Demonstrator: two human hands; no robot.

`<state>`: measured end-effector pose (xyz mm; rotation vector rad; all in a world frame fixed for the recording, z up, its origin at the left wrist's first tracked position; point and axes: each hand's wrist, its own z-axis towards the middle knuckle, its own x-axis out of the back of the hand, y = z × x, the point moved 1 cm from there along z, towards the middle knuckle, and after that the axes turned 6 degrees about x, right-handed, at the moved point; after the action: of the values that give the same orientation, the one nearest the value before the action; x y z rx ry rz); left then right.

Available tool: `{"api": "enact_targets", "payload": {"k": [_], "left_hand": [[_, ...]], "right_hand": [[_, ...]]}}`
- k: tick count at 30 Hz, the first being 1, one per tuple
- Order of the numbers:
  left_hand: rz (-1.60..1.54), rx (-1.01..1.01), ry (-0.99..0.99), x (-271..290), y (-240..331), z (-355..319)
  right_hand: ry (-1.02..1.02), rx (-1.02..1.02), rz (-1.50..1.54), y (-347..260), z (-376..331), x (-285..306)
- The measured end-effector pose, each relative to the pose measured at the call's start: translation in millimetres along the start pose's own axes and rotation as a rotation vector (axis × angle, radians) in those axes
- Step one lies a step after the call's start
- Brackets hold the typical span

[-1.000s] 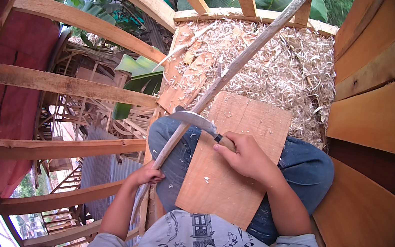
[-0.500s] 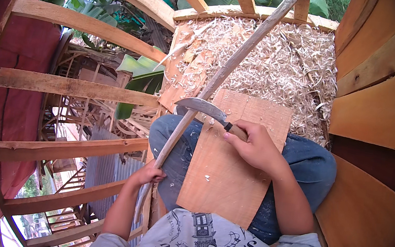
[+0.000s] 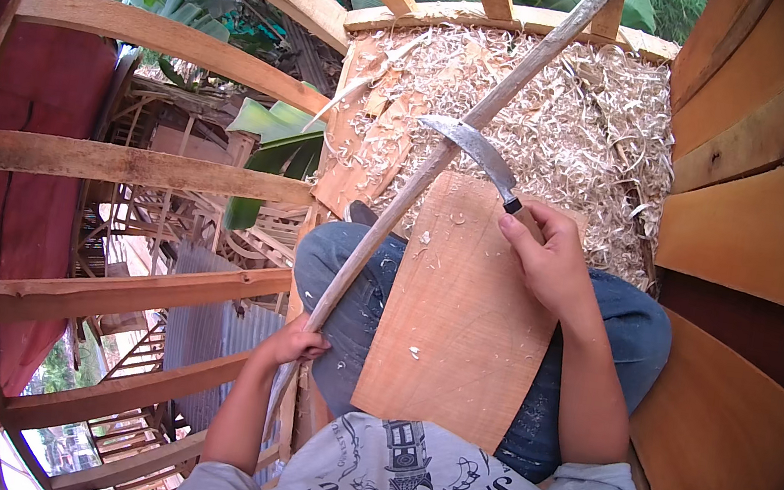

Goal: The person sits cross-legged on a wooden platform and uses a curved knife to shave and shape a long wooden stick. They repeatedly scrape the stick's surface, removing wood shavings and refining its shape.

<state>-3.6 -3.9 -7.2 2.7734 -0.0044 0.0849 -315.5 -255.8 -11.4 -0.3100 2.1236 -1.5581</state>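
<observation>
A long, greyish wooden pole slants from my lower left up to the far right. My left hand is closed round its near part, beside my left knee. In my right hand is the wooden handle of a sickle-like curved knife. Its blade lies across the pole, past the middle of its length, with the tip reaching over the left side. A flat wooden board rests on my lap between my legs, with a few small chips on it.
Curly wood shavings thickly cover the floor ahead. On the left runs a railing of wooden bars, with structures below and banana leaves beyond. Wooden panels form a wall close on the right.
My right hand has moved the knife forward and to the right along the pole, away from me. The pole's far end has shifted slightly right; my left hand keeps its hold.
</observation>
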Motion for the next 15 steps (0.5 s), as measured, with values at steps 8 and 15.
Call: {"api": "enact_targets", "payload": {"k": [8, 15], "left_hand": [[-0.042, -0.041, 0.029, -10.5, 14.8, -7.8], [-0.034, -0.046, -0.042, 0.4, 4.5, -2.4]], "right_hand": [[0.313, 0.079, 0.084, 2.9, 0.8, 3.6], [-0.117, 0.244, -0.251, 12.0, -13.6, -23.1]]}}
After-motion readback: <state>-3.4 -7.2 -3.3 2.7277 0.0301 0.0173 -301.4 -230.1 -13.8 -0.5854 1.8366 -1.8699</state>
